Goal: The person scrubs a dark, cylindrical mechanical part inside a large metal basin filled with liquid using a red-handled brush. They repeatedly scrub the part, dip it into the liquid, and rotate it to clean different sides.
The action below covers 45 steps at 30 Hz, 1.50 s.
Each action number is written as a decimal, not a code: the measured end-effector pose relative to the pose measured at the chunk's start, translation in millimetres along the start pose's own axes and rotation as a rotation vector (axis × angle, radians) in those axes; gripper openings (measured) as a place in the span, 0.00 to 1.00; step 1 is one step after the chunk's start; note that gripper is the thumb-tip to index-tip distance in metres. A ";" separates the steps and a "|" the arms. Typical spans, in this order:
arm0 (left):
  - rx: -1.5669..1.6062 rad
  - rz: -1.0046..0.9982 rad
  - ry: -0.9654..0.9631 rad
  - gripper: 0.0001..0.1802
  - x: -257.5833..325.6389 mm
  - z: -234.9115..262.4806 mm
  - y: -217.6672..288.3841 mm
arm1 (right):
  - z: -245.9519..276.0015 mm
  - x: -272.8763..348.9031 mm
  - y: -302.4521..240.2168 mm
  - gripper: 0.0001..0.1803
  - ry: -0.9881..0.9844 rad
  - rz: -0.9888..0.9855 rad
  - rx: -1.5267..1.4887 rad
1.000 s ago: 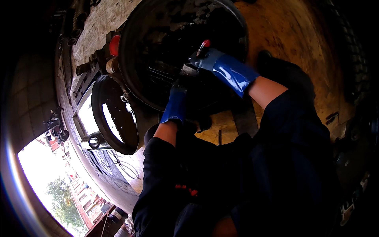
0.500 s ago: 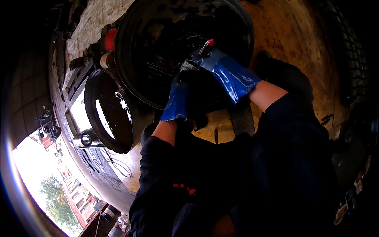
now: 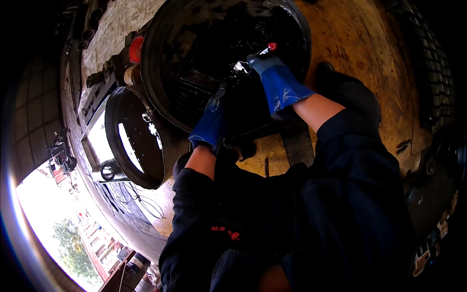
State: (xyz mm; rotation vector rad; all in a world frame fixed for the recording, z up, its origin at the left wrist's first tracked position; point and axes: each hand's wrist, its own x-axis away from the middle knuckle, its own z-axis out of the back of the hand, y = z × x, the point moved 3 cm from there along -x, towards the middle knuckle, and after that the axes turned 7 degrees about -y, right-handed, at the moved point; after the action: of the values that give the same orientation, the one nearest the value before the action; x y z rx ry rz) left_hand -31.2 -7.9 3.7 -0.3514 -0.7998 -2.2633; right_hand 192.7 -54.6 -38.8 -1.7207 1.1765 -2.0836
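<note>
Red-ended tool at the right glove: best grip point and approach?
Probably the pale shaft just below its red end, coming from the picture's upper right. That stretch sticks out past the right hand, slanting up and away from the left hand. The glove hides the rest.

From here I count two hands point(image 3: 265, 64), two blue gloves point(image 3: 282, 90) and two dark sleeves point(image 3: 192, 199). I see one big tub point(image 3: 150, 73) and one small pan point(image 3: 112, 141), so that makes two round tubs for me. I also count one red tip point(image 3: 272, 46), one red cup point(image 3: 136, 49), one shiny ring point(image 3: 103, 172) and one tyre point(image 3: 435, 63). The dark bits are too dim for me to count.
</note>
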 end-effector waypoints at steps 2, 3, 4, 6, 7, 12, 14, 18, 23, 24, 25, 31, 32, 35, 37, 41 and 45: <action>-0.029 0.094 -0.031 0.27 3.6 2.2 5.3 | -3.2 10.2 -0.3 0.26 -0.005 -0.004 -0.016; -0.043 0.139 -0.048 0.28 5.0 3.9 8.8 | -6.4 11.6 0.4 0.28 -0.012 -0.045 0.004; -0.053 0.182 -0.084 0.29 6.3 6.9 13.4 | -10.9 12.4 1.3 0.30 -0.021 -0.088 0.021; -0.083 0.248 -0.149 0.30 6.0 11.0 19.8 | -14.4 16.7 4.6 0.32 -0.056 -0.159 0.121; -0.085 0.262 -0.159 0.30 8.3 11.6 19.6 | -15.5 21.1 5.2 0.32 -0.085 -0.185 0.208; -0.030 0.200 -0.108 0.29 2.5 9.5 19.5 | -25.5 23.2 24.7 0.32 -0.255 -0.049 0.570; 0.028 0.144 -0.071 0.29 -7.5 8.2 16.5 | -30.1 27.1 24.3 0.31 -0.286 -0.046 0.745; 0.199 0.009 -0.004 0.28 -48.9 -1.3 12.1 | -37.3 17.0 35.3 0.30 -0.428 0.068 1.078; 0.283 -0.004 0.009 0.28 -45.0 3.8 11.4 | -28.8 -2.8 34.7 0.30 -0.420 0.114 1.245; 0.277 0.004 -0.004 0.28 -35.5 6.8 12.4 | -26.6 -13.4 39.7 0.30 -0.373 0.127 1.286; 0.267 0.026 -0.010 0.27 -22.3 9.8 11.2 | -22.4 -9.4 28.7 0.30 -0.319 0.061 1.124; 0.225 0.059 -0.050 0.27 -11.1 7.8 10.5 | -8.7 -34.5 26.8 0.31 -0.140 -0.052 0.379; 0.230 0.084 -0.025 0.27 -2.7 12.6 10.8 | -23.5 -31.8 28.1 0.30 -0.144 -0.036 0.419; 0.278 0.070 -0.004 0.26 -15.5 11.0 8.0 | -30.9 6.6 17.9 0.30 -0.187 -0.113 0.505; 0.314 0.053 0.011 0.26 -27.6 10.1 10.4 | -27.9 12.4 22.1 0.26 -0.187 -0.106 0.595; 0.396 0.021 0.016 0.26 -55.4 0.2 6.7 | -26.6 25.9 24.4 0.34 -0.372 0.002 0.901; 0.454 0.054 -0.018 0.25 -37.7 5.0 5.6 | -30.1 14.5 27.9 0.31 -0.404 0.078 1.247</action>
State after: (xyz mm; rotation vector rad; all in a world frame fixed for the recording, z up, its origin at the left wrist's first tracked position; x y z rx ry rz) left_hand -0.2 12.0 -7.0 -0.1762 -1.2609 -1.9573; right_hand 152.2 -68.4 -47.1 -1.2541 -0.2176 -1.6232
